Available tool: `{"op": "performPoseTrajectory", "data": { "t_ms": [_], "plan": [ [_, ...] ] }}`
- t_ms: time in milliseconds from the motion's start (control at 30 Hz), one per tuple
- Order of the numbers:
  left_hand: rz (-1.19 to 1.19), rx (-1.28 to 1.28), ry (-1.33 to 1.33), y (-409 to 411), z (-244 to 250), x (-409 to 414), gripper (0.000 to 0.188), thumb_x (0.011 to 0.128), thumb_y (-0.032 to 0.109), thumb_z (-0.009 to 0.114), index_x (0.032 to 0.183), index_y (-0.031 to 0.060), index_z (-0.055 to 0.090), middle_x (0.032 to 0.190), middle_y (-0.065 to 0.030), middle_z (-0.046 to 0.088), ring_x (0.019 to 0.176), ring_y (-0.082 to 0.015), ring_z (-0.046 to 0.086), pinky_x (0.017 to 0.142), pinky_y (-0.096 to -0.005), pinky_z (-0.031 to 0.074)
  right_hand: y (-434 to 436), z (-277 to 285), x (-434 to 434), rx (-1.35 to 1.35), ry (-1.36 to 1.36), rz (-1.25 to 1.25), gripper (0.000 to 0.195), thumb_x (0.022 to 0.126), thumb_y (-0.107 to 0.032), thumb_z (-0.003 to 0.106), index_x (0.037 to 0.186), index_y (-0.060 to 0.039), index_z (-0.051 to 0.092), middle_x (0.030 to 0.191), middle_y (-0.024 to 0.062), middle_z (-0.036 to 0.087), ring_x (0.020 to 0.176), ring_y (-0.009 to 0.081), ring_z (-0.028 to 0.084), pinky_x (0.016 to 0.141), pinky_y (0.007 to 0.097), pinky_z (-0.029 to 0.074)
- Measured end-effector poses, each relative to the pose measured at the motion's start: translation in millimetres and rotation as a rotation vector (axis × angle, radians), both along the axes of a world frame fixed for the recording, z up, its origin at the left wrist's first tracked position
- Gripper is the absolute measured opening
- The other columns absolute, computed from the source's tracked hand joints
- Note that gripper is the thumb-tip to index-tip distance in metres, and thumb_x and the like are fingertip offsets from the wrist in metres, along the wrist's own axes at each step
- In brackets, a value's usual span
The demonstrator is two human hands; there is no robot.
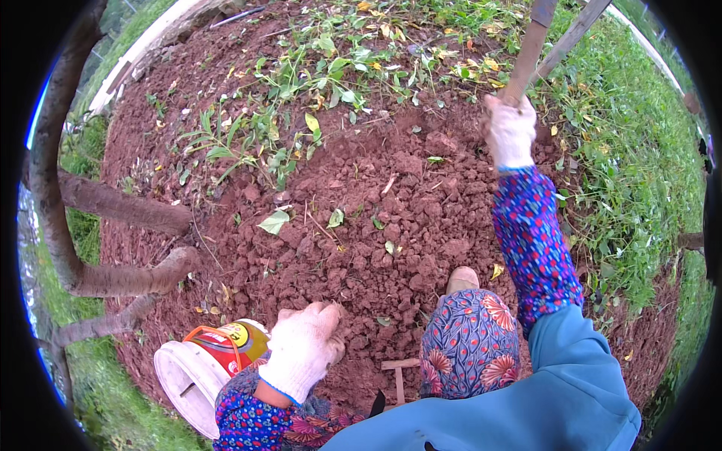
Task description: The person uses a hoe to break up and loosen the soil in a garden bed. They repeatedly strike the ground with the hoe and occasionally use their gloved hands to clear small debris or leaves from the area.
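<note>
My right hand [510, 132], in a white knitted glove, is closed around a wooden tool handle [524, 62] at the upper right. The far end of that tool is cut off by the picture's edge. A second wooden pole [572, 39] slants up beside the handle, and whether my hand touches it is unclear. Low on the left, my left hand [304, 346] wears a matching glove. Its fingers curl over broken red soil [383, 265], and whether anything is inside them is hidden. Beside the left wrist a printed plastic bucket [220, 344] with an orange handle leans over.
Bare tree branches [127, 206] reach in from the left. Uprooted green weeds [333, 79] and yellow leaves lie across the far soil. Grass [637, 186] borders the right side. A T-shaped wooden piece [399, 372] lies between my legs, near my patterned knee [471, 344].
</note>
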State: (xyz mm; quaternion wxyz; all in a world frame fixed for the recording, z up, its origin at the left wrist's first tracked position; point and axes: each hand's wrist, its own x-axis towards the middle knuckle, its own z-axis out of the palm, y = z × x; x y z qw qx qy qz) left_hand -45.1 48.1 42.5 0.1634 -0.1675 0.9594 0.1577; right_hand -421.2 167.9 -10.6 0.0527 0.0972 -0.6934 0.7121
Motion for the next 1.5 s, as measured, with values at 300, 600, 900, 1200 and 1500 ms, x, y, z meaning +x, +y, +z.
{"op": "performPoseTrajectory", "data": {
  "t_ms": [300,600,900,1200,1500],
  "plan": [
    [-0.022,-0.024,-0.040,4,2,-1,0.029,0.070,0.020,0.063,0.098,0.0155,0.062,0.086,-0.0115,0.060,0.081,-0.0335,0.062,0.068,-0.0435,0.050,22,-235,91,0.190,-0.990,0.373,0.018,0.088,-0.020,0.051,0.093,-0.0047,0.060,0.064,0.0093,0.058,0.064,0.0270,0.061,0.058,0.0361,0.050],
    [-0.030,-0.006,-0.069,12,0,-1,0.029,0.077,0.029,0.066,0.101,0.0156,0.058,0.092,-0.0109,0.060,0.086,-0.0331,0.063,0.066,-0.0514,0.046,84,-153,148,1.061,-0.497,0.297,0.026,0.085,-0.030,0.055,0.091,-0.0056,0.063,0.075,0.0151,0.064,0.071,0.0283,0.065,0.065,0.0382,0.051],
    [-0.036,-0.030,-0.120,7,3,0,0.037,0.072,0.027,0.070,0.104,0.0137,0.056,0.092,-0.0127,0.059,0.088,-0.0344,0.062,0.069,-0.0478,0.048,62,-111,55,0.603,-0.228,-0.018,0.022,0.080,-0.019,0.059,0.093,-0.0011,0.061,0.071,0.0169,0.063,0.067,0.0318,0.064,0.062,0.0379,0.050],
    [-0.027,-0.025,-0.117,10,2,0,0.037,0.074,0.029,0.069,0.106,0.0156,0.056,0.095,-0.0103,0.060,0.089,-0.0331,0.063,0.070,-0.0495,0.048,139,-195,136,0.096,-1.052,0.190,0.003,0.085,-0.007,0.048,0.083,-0.0066,0.049,0.054,0.0061,0.052,0.032,0.0159,0.043,0.028,0.0332,0.035],
    [-0.073,-0.048,-0.048,9,-6,-4,0.038,0.071,0.027,0.070,0.104,0.0139,0.057,0.091,-0.0127,0.060,0.085,-0.0333,0.062,0.068,-0.0468,0.050,80,-122,41,0.056,-0.449,0.141,0.003,0.081,-0.008,0.053,0.083,-0.0061,0.052,0.055,0.0019,0.050,0.037,0.0139,0.046,0.032,0.0277,0.036]
  ]
}}
